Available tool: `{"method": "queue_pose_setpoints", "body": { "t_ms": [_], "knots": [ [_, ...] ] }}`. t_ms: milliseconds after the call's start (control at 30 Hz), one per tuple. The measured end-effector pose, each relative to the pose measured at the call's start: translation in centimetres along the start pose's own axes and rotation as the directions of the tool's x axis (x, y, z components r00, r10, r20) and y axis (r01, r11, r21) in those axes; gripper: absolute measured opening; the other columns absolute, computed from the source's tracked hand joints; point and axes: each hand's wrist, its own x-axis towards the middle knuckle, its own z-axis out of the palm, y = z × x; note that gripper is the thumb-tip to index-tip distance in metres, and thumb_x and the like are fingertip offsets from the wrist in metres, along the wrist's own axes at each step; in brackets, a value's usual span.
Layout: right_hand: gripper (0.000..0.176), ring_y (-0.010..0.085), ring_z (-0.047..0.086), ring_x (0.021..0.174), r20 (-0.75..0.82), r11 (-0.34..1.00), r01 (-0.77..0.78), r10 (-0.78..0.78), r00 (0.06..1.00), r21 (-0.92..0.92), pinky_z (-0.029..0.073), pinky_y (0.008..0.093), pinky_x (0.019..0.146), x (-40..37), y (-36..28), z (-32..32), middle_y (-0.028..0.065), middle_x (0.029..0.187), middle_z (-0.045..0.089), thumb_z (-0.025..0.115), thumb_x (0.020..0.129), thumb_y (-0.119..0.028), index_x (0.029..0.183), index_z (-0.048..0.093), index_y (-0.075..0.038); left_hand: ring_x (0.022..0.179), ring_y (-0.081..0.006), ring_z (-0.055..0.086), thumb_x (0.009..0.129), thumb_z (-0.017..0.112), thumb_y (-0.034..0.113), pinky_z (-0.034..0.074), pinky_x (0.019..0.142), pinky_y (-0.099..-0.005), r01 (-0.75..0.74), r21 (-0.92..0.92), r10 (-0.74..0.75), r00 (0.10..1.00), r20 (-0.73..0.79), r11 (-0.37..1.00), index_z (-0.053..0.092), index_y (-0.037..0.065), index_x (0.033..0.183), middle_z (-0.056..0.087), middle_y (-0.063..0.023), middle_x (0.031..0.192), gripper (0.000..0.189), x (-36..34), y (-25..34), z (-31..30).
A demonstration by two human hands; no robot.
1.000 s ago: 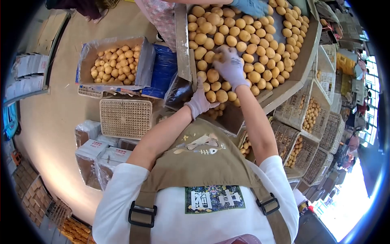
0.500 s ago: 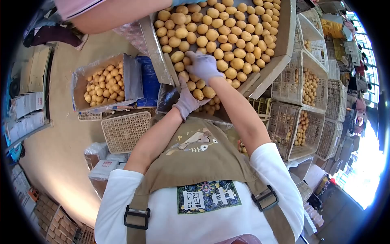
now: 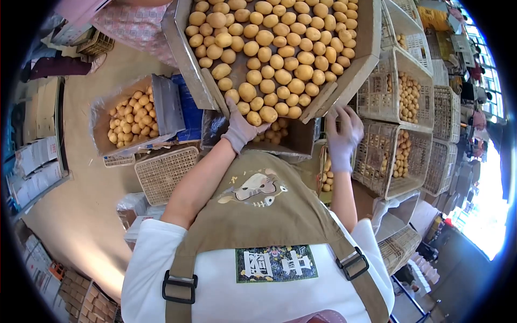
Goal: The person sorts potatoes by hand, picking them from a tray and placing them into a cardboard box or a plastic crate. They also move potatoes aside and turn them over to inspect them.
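A sloping tray [image 3: 358, 70] with cardboard-like sides holds many round yellow-brown potatoes [image 3: 295, 85]. It narrows to an opening facing me. My left hand [image 3: 242, 131], in a pale glove, is at the left of that opening. Its thumb points up along the side and its fingers stretch across below the front potatoes; it does not grasp any of them. Under the opening is a lined box [image 3: 298, 144] with more potatoes inside. My right hand [image 3: 344, 133], gloved too, is off to the tray's right with fingers apart and nothing visible in them, slightly blurred.
To the left stand a lined box of potatoes [image 3: 92, 125] and an upturned plastic crate [image 3: 167, 173]. Stacked crates [image 3: 371, 154] with potatoes line the right side. A narrow container of potatoes [image 3: 327, 175] sits below my right hand. Another person's patterned clothing [image 3: 134, 29] shows at upper left.
My right hand has left the potatoes and moved right, outside the tray. My left hand stays at the opening. The other person's arm has gone from above the tray.
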Motion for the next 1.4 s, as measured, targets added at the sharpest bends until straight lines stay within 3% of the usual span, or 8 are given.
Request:
{"method": "queue_pose_setpoints", "body": {
  "t_ms": [267, 467, 733, 1067, 1133, 1200, 1333, 1400],
  "knots": [
    [0.045, 0.0365, 0.066, 0.104, 0.728, 0.981, -0.04, 0.167, 0.665, -0.189, 0.052, 0.0455, 0.087, 12.7, -6.7, 12.2, 0.0194, 0.11, 0.069, 0.059, 0.088, -0.036, 0.123, 0.055, -0.008, 0.141, -0.0384, 0.035, 0.076, 0.041, 0.09, 0.028, 0.108, -0.071, 0.006, 0.029, -0.007, 1.0, 0.028, 1.0, 0.027, 0.021, 0.152, 0.034, -0.0089, 0.156, 0.103, 0.1, 0.2, -0.6],
    [0.055, 0.0274, 0.068, 0.091, 0.449, 0.978, -0.033, -0.063, 0.891, 0.204, 0.052, 0.0382, 0.08, 10.9, -3.9, 11.3, 0.0122, 0.094, 0.07, 0.068, 0.078, -0.041, 0.12, 0.058, -0.009, 0.14, -0.0379, 0.036, 0.076, 0.039, 0.09, 0.027, 0.108, -0.0716, -0.015, 0.047, 0.016, 1.0, -0.015, 0.999, 0.028, 0.022, 0.152, 0.034, -0.0076, 0.156, 0.103, 0.3, 0.1, -0.7],
    [0.046, 0.0012, 0.04, 0.065, 0.31, 0.496, -0.316, 0.098, 0.946, 0.808, 0.035, 0.0173, 0.057, 5.3, -5.5, 6.7, -0.0088, 0.075, 0.044, 0.082, 0.078, -0.011, 0.116, 0.057, -0.004, 0.141, -0.0351, 0.036, 0.079, 0.035, 0.09, 0.027, 0.11, -0.0675, -0.009, 0.054, 0.01, 1.0, -0.018, 0.998, 0.029, 0.022, 0.152, 0.034, -0.0069, 0.156, 0.1, -0.1, 0.0, -0.1],
    [0.054, 0.0053, 0.062, 0.085, 0.261, 0.633, -0.354, 0.239, 0.935, 0.689, 0.05, 0.0195, 0.067, -2.5, 1.8, -0.9, 0.0059, 0.105, 0.067, 0.076, 0.079, -0.001, 0.126, 0.051, -0.003, 0.142, -0.0362, 0.034, 0.076, 0.039, 0.09, 0.027, 0.109, -0.0688, 0.016, 0.038, -0.019, 0.997, 0.073, 0.999, 0.03, 0.022, 0.152, 0.034, -0.0062, 0.157, 0.102, 0.1, 0.4, -0.8],
    [0.05, 0.0118, 0.066, 0.084, 0.323, 0.785, -0.417, 0.29, 0.901, 0.459, 0.054, 0.0254, 0.071, -6.8, 7.1, -3.3, 0.0098, 0.105, 0.069, 0.074, 0.083, -0.009, 0.127, 0.051, -0.003, 0.142, -0.0365, 0.035, 0.075, 0.039, 0.09, 0.028, 0.109, -0.0691, 0.01, 0.068, -0.02, 0.989, 0.147, 0.998, 0.03, 0.023, 0.152, 0.034, -0.0058, 0.157, 0.102, 0.9, 0.3, -2.0],
    [0.044, 0.0208, 0.07, 0.085, 0.548, 0.827, -0.397, 0.562, 0.619, -0.399, 0.055, 0.0326, 0.076, -8.0, 8.7, -6.5, 0.0137, 0.103, 0.071, 0.069, 0.089, -0.017, 0.127, 0.053, -0.004, 0.141, -0.0367, 0.035, 0.074, 0.039, 0.091, 0.028, 0.108, -0.0699, 0.011, 0.05, -0.017, 0.993, 0.121, 0.999, 0.03, 0.024, 0.152, 0.035, -0.0057, 0.156, 0.103, 0.9, 0.3, -1.9],
    [0.036, 0.0245, 0.071, 0.088, 0.383, 0.835, -0.537, 0.46, 0.801, 0.12, 0.055, 0.0365, 0.078, -6.7, 4.6, -5.2, 0.0163, 0.098, 0.072, 0.064, 0.092, -0.015, 0.125, 0.06, -0.004, 0.142, -0.0367, 0.035, 0.076, 0.039, 0.09, 0.027, 0.109, -0.07, -0.008, 0.031, 0.005, 0.996, 0.088, 0.999, 0.029, 0.024, 0.152, 0.034, -0.0061, 0.156, 0.101, 0.8, -0.1, -1.4],
    [0.034, 0.0258, 0.068, 0.08, 0.222, 0.927, -0.156, 0.082, 0.972, 0.34, 0.054, 0.0361, 0.073, -3.6, -0.1, -2.1, 0.0147, 0.091, 0.071, 0.066, 0.087, -0.007, 0.12, 0.064, -0.003, 0.142, -0.0368, 0.034, 0.077, 0.039, 0.089, 0.027, 0.109, -0.0701, -0.014, 0.036, 0.01, 0.996, 0.083, 0.999, 0.028, 0.023, 0.153, 0.034, -0.0065, 0.157, 0.101, 0.5, 0.0, -1.1]
  ]
}}
